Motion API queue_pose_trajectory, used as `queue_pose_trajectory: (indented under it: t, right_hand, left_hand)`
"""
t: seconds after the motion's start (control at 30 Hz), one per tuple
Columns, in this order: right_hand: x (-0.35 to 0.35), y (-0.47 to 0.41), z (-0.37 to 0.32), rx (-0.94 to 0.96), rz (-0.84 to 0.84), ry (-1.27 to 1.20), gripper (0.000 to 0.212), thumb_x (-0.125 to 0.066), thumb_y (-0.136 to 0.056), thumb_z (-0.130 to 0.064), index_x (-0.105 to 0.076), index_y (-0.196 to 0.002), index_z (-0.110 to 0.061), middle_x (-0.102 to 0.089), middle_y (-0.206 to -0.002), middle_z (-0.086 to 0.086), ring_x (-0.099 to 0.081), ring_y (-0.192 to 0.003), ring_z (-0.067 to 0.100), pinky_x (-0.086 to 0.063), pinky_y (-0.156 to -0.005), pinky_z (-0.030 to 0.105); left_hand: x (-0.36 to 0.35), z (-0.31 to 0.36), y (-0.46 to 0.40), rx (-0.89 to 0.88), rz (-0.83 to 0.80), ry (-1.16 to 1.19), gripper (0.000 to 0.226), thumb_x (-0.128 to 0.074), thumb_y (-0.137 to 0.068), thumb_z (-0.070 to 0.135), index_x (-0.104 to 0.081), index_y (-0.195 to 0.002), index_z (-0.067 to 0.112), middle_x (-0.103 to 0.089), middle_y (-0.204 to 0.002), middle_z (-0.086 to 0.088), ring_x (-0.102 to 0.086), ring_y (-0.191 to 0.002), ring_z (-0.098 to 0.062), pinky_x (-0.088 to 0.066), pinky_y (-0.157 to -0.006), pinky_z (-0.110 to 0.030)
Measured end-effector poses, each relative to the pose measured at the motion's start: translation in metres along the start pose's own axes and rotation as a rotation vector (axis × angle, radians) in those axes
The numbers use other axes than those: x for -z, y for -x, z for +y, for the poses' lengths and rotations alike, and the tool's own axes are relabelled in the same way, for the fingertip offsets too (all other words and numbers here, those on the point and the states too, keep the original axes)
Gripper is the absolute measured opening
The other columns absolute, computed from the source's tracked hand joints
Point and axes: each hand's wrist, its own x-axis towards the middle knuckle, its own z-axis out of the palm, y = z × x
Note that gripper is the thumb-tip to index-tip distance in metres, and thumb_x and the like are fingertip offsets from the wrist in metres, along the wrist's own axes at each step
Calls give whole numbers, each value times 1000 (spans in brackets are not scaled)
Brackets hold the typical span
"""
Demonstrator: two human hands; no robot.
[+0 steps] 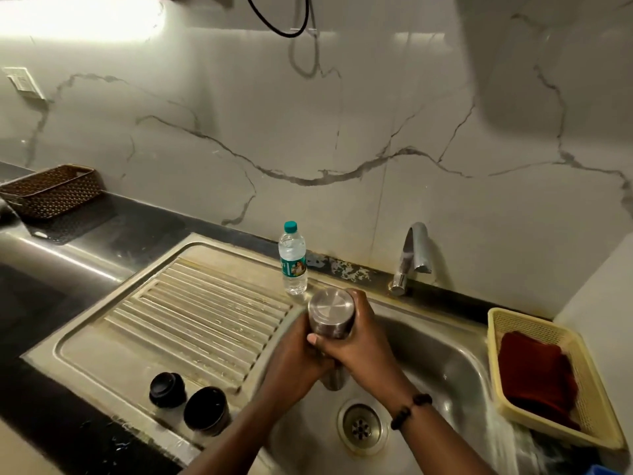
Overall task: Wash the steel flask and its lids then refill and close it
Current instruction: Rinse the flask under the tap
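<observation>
Nearest: two forearms reaching in over the sink point(455, 365). Both hands wrapped round the flask point(330, 315), held upside down, base up, mouth toward the drain point(360, 427); left hand point(301, 351) curled low on the body, right hand point(356, 341) curled round the side, thumb across the front. Washing step, seemingly rubbing or draining (no water visible from the tap point(412, 255)). Two dark lids point(186, 402) waiting on the drainboard point(164, 313), apart from the flask, apparently unwashed. Next, probably: set flask down upright, pick up a lid. Water bottle point(293, 258) standing behind, capped, likely for the refill.
</observation>
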Motion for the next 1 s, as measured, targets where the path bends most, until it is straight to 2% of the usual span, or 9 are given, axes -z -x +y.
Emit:
queue_pose_trajectory:
  t: [0.17, 0.23, 0.3, 0.43, 0.5, 0.57, 0.7, 0.9, 1.0]
  right_hand:
    - [-15, -34, -27, 80, -75, 6, 94, -92, -58, -41, -38, -134, -32, -50, -132, -10, -49, -122, 7, -46, -104, 32]
    - [-23, -49, -39, 72, -123, -35, 99, -92, -60, -37, -33, -140, -30, -49, -137, -11, -48, -124, 8, -45, -106, 32]
    - [-33, -64, -48, 30, -132, -49, 98, -88, -67, -39, -27, -143, -30, -46, -137, -9, -46, -124, 10, -43, -106, 33]
    - [-57, -79, -49, -66, -126, -117, 75, -73, -82, -45, -33, -141, -26, -52, -134, -5, -53, -119, 11, -45, -97, 29]
    - [-70, -83, -47, -98, -133, -99, 62, -66, -88, -46, -37, -139, -25, -56, -129, -7, -55, -113, 10, -43, -88, 23]
    - [-82, -86, -43, -109, -128, -80, 52, -61, -92, -45, -41, -136, -24, -58, -123, -8, -56, -109, 10, -42, -86, 22]
    - [-103, -92, -31, -121, -133, -56, 37, -61, -95, -34, -49, -129, -25, -61, -118, -9, -60, -107, 8, -44, -79, 16]
    - [-121, -92, -15, -139, -124, -45, 29, -62, -95, -27, -54, -123, -25, -64, -111, -9, -61, -100, 2, -49, -86, 19]
    - [-125, -92, -9, -153, -113, -46, 27, -63, -94, -25, -55, -120, -23, -65, -108, -9, -62, -101, 5, -50, -91, 24]
  left_hand:
    - [37, 8, -18, -17, 129, -55, 63, -80, -60, 43, -58, -118, 32, -70, -109, 14, -65, -99, 2, -51, -78, -15]
    - [55, 5, -30, -21, 176, -105, 68, -78, -60, 50, -57, -121, 28, -69, -112, 11, -65, -100, -2, -54, -79, -22]
    - [76, -2, -41, -4, 227, -131, 68, -84, -62, 47, -55, -120, 30, -67, -112, 11, -65, -100, -5, -58, -78, -30]
    - [112, -22, -59, 67, 309, -143, 68, -93, -65, 30, -55, -121, 21, -66, -113, 5, -65, -102, -16, -57, -80, -30]
    - [126, -34, -66, 85, 336, -149, 70, -93, -64, 28, -55, -123, 17, -67, -114, 1, -64, -104, -19, -55, -81, -29]
    - [136, -44, -72, 89, 343, -163, 73, -92, -65, 29, -54, -126, 15, -66, -118, -3, -63, -106, -20, -55, -84, -32]
    - [149, -59, -78, 89, 334, -174, 71, -92, -64, 31, -54, -123, 17, -66, -114, 0, -62, -102, -19, -56, -82, -35]
    - [156, -75, -84, 92, 290, -160, 68, -93, -64, 34, -56, -119, 20, -67, -110, 3, -64, -100, -17, -56, -80, -37]
    - [159, -80, -87, 95, 278, -141, 69, -92, -65, 33, -55, -121, 18, -66, -114, 3, -63, -103, -17, -55, -81, -34]
